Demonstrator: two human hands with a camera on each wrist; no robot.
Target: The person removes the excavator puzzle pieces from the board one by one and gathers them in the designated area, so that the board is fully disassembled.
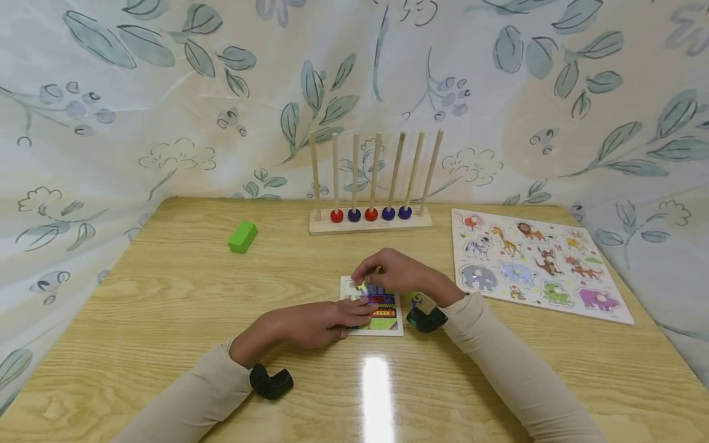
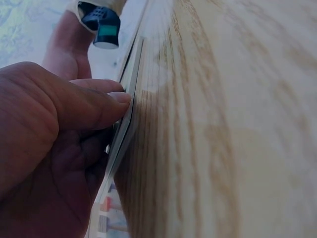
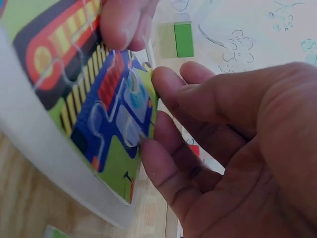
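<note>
A small jigsaw puzzle (image 1: pixel 390 324) in a white frame, with a colourful vehicle picture, lies on the table between both hands. My left hand (image 1: pixel 316 323) rests its straight fingers across the picture. In the left wrist view the left thumb (image 2: pixel 111 106) lies against the frame's edge. My right hand (image 1: pixel 396 271) bends over the puzzle's far left corner, pinching a yellow-green puzzle piece (image 1: pixel 362 287) there. In the right wrist view its curled fingertips (image 3: pixel 154 158) are right at the picture's edge; part of the piece is hidden by the fingers.
Behind the puzzle stands a wooden peg rack (image 1: pixel 371 224) with red and blue beads. A green block (image 1: pixel 242 237) lies at the left, an animal puzzle board (image 1: pixel 540 266) at the right. A small colourful piece (image 1: pixel 415 299) sits beside the right wrist. Patterned cloth (image 1: pixel 249 123) hangs behind.
</note>
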